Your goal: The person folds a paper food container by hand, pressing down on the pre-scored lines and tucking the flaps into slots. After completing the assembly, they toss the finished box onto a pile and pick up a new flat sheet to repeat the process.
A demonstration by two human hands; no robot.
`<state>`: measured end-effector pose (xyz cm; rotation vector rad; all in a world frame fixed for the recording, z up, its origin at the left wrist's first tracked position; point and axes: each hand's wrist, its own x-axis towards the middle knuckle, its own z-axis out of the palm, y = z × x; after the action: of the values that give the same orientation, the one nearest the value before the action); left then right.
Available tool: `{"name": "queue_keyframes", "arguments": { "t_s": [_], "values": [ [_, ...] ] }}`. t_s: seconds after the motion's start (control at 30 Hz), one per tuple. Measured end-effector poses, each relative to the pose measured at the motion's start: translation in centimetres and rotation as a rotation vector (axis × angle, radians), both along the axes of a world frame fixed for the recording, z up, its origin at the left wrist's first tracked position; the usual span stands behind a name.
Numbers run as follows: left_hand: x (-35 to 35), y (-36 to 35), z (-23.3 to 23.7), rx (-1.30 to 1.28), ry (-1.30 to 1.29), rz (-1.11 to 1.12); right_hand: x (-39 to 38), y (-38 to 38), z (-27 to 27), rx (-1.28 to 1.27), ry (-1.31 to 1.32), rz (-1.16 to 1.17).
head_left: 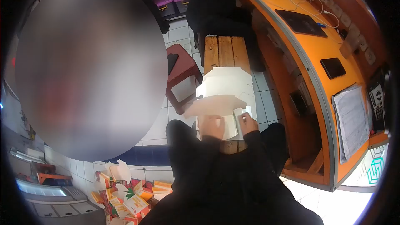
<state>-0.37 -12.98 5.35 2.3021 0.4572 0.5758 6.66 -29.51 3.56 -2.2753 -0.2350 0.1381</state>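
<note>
A pale cardboard box [221, 102], partly folded, lies before me on a wooden bench [226, 52]. My left hand [212, 126] is closed on the left part of this box, its fingertips partly hidden by the card. At the box's right side, my right hand [248, 123] pinches a raised flap between thumb and fingers. Beneath and beyond the box spreads a flat white cardboard sheet [229, 79], its far end reaching along the bench.
A maroon stool [182, 64] with a dark phone stands left of the bench. To the right runs an orange counter [306, 43] bearing a laptop [301, 23], another phone [333, 68] and papers [351, 121]. Folded boxes [135, 204] pile up at lower left. A person [221, 8] sits ahead.
</note>
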Motion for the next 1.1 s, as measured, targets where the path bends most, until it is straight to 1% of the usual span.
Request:
{"name": "queue_keyframes", "arguments": {
  "t_s": [0.03, 0.07, 0.1, 0.13, 0.17, 0.2, 0.23, 0.27, 0.3, 0.33, 0.37, 0.4, 0.43, 0.5, 0.53, 0.57, 0.6, 0.67, 0.7, 0.73, 0.77, 0.8, 0.83, 0.87, 0.9, 0.93, 0.97, 1.0, 1.03, 1.07, 1.1],
  "values": [
    [-1.6, 0.6, 2.8, 0.136, 0.049, 0.121, -0.3, -0.7, -0.3, 0.111, 0.041, -0.093],
    [-2.7, 1.4, 3.7, 0.171, 0.151, 0.195, -0.4, -1.6, -1.8, 0.096, 0.033, -0.158],
    [-3.9, 2.6, 4.1, 0.207, 0.256, 0.285, -0.1, -2.7, -4.8, 0.086, 0.029, -0.208],
    [-4.4, 4.2, 2.9, 0.162, 0.329, 0.195, 0.5, -3.9, -8.9, 0.106, 0.121, -0.245],
    [-4.7, 5.4, 1.9, 0.078, 0.4, 0.202, 0.2, -4.2, -8.9, 0.19, 0.148, -0.219],
    [-5.1, 6.5, 1.0, -0.003, 0.474, 0.213, 0.1, -5.0, -9.3, 0.385, 0.312, -0.206],
    [-4.8, 7.3, 0.6, -0.118, 0.523, 0.308, 1.6, -5.8, -13.0, 0.539, 0.294, -0.145],
    [-5.5, 8.6, 0.0, -0.091, 0.347, 0.364, 1.4, -5.5, -12.7, 0.607, 0.358, -0.166],
    [-6.1, 11.3, 0.0, -0.1, 0.192, 0.344, 2.0, -5.4, -12.8, 0.592, 0.353, -0.19],
    [-7.6, 13.6, 1.5, -0.015, 0.07, 0.445, 3.0, -6.3, -13.9, 0.641, 0.396, -0.137],
    [-10.0, 16.6, 4.9, -0.095, 0.103, 0.627, 2.7, -5.8, -12.0, 0.671, 0.443, -0.151],
    [-13.4, 21.8, 5.0, -0.005, 0.087, 0.819, 2.8, -5.4, -11.6, 0.634, 0.437, -0.14],
    [-19.2, 27.4, 5.1, 0.194, -0.046, 1.053, 3.0, -5.1, -11.2, 0.598, 0.421, -0.143],
    [-33.4, 34.0, 9.0, 0.238, -0.288, 1.512, 2.4, -4.2, -9.1, 0.596, 0.444, -0.168],
    [-40.8, 34.8, 11.8, 0.009, -0.383, 1.662, 2.7, -3.8, -9.2, 0.602, 0.411, -0.152],
    [-46.1, 35.3, 14.1, -0.231, -0.487, 1.781, 2.9, -3.4, -9.0, 0.607, 0.422, -0.14],
    [-49.1, 35.3, 13.2, -0.178, -0.599, 1.535, 2.8, -2.9, -8.8, 0.557, 0.399, -0.117],
    [-56.7, 36.1, 3.8, 0.013, -0.235, 1.321, 2.4, -1.7, -8.3, 0.471, 0.394, -0.084],
    [-55.7, 34.7, 1.2, 0.047, 0.278, 1.237, 2.3, -1.0, -7.9, 0.477, 0.399, -0.073],
    [-54.7, 33.5, -1.4, 0.159, 0.73, 1.045, 2.2, -0.8, -7.5, 0.416, 0.392, -0.05],
    [-51.2, 31.3, -5.4, 0.069, 0.738, 1.033, 2.2, -0.8, -7.4, 0.353, 0.38, -0.029],
    [-44.9, 28.3, -6.8, -0.114, 0.495, 1.117, 2.6, -1.4, -8.3, 0.347, 0.375, -0.027],
    [-38.3, 25.4, -7.0, -0.255, 0.246, 1.15, 3.1, -2.2, -9.4, 0.343, 0.27, -0.046],
    [-32.0, 22.8, -6.4, -0.311, 0.074, 1.122, 3.6, -2.7, -9.9, 0.34, 0.164, -0.064],
    [-27.0, 20.4, -4.4, -0.185, 0.115, 0.972, 3.1, -2.7, -8.7, 0.337, 0.155, -0.066],
    [-22.4, 18.1, -2.1, -0.154, 0.075, 0.877, 2.5, -3.0, -7.3, 0.052, 0.035, -0.14],
    [-18.8, 16.4, -0.8, -0.153, -0.054, 0.763, 2.0, -3.7, -6.1, -0.238, -0.085, -0.221],
    [-15.7, 14.8, 0.7, -0.158, -0.181, 0.634, 3.5, -4.8, -7.9, -0.268, -0.081, -0.219],
    [-13.0, 13.4, 2.1, -0.247, -0.164, 0.541, 4.0, -5.6, -10.4, -0.424, -0.206, -0.208],
    [-10.8, 12.7, 0.5, -0.155, -0.104, 0.48, 4.7, -6.8, -12.6, -0.437, -0.18, -0.16],
    [-8.1, 11.8, -0.8, -0.063, -0.059, 0.393, 2.9, -6.4, -11.7, -0.282, -0.161, -0.105]
  ]
}}
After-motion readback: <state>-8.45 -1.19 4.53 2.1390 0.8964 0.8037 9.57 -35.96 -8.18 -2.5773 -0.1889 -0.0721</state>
